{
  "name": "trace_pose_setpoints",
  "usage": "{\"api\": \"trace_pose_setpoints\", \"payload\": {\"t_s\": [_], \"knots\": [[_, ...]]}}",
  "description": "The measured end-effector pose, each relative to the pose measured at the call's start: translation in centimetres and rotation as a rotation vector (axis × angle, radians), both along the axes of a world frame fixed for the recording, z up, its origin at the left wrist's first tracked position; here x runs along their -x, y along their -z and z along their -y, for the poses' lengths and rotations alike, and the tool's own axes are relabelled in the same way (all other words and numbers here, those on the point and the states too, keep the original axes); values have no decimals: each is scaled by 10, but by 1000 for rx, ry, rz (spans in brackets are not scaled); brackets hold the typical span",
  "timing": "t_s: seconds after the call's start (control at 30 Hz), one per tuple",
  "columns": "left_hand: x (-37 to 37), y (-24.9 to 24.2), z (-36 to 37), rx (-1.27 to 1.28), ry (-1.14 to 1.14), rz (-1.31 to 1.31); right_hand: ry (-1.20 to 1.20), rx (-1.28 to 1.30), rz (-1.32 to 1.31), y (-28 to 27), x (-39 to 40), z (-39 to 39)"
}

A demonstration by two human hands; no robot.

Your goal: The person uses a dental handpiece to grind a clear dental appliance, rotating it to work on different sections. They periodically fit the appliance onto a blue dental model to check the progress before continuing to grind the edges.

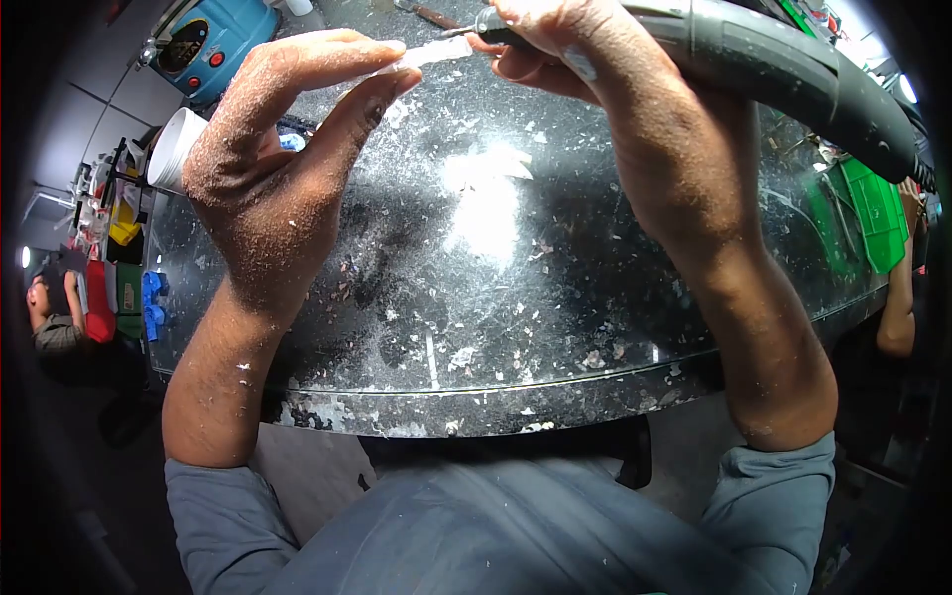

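My left hand (273, 174), dusted with white powder, pinches a small whitish translucent piece (443, 52) between thumb and fingertips near the top of the view. My right hand (659, 129) is closed round a rotary handpiece (488, 24), whose thin metal bit points left, right by the piece. Fingers of the right hand also reach to the far end of the piece. Most of the handpiece is hidden by the hand. Both hands are over the black worktop (555, 317), which is strewn with white dust and chips.
A thick black hose (773, 74) arches behind my right hand. At the back left stand a blue machine (220, 45) with red buttons and a white tub (177, 149). On the right lies a green tray (875, 213), beside another person's arm (897, 297). Another person (59, 307) is at far left.
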State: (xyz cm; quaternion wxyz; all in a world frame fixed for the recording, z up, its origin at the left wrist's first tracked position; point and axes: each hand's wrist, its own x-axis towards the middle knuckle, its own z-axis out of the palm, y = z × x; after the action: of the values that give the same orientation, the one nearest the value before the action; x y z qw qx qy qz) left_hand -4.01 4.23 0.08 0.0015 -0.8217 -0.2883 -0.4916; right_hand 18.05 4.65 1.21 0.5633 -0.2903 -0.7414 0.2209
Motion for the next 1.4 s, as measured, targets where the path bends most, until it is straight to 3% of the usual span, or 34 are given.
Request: {"api": "trace_pose_setpoints", "payload": {"t_s": [0.8,1.3,1.37,1.4], "knots": [[-3,1,2,94,32,94,63,-110,95,-1,-2,-2],[-4,0,2,45,36,41,287,-391,366,-8,1,-3],[-3,0,2,33,45,43,118,34,67,-14,16,8],[-4,1,2,22,55,46,-124,110,-48,-5,13,-8]]}}
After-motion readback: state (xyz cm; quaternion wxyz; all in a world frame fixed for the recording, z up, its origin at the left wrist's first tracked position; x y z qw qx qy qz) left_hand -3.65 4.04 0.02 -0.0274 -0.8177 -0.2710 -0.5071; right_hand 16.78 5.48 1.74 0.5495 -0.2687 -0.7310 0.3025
